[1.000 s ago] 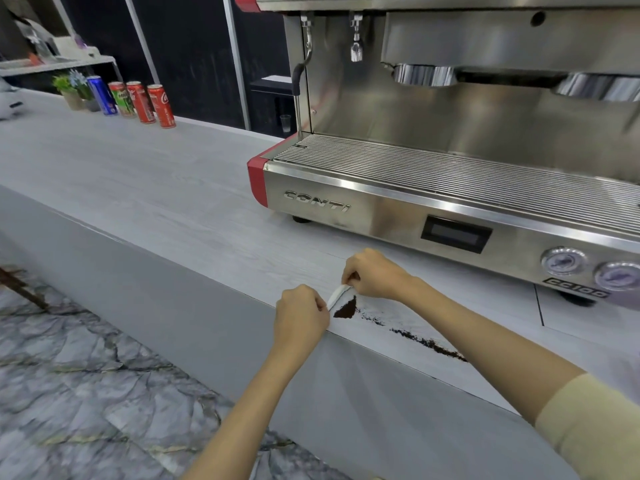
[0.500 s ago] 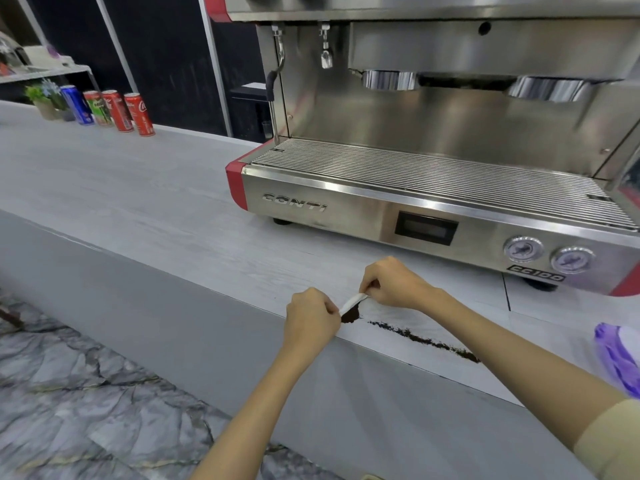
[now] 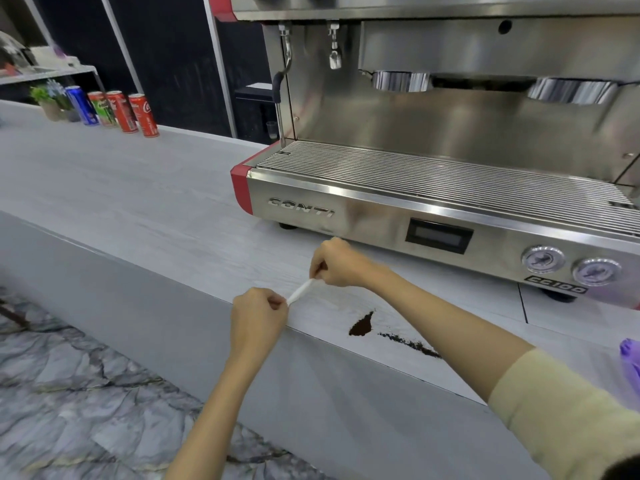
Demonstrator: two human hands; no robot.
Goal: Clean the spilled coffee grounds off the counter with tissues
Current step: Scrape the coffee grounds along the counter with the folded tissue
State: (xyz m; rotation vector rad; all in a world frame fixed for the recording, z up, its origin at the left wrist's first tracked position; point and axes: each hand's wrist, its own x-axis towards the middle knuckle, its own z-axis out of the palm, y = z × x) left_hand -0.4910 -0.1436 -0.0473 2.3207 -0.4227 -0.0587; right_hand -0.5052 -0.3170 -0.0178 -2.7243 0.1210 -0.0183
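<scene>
A dark pile of coffee grounds [image 3: 361, 326] lies near the front edge of the pale grey counter [image 3: 145, 202], with a thin trail of grounds [image 3: 410, 345] running right from it. A folded white tissue [image 3: 302, 291] is stretched between my two hands, just left of the pile and above the counter. My left hand [image 3: 258, 315] pinches its near end at the counter's edge. My right hand [image 3: 337, 266] pinches its far end, further back on the counter.
A steel espresso machine [image 3: 433, 188] with a red corner stands at the back right. Several drink cans [image 3: 119, 110] and a small plant [image 3: 48, 102] line the far left. A purple object [image 3: 630, 356] shows at the right edge. Marble floor [image 3: 69, 393] lies below the counter.
Both hands and the tissue have shifted left and off the grounds, leaving the pile uncovered to their right. The camera view has also shifted.
</scene>
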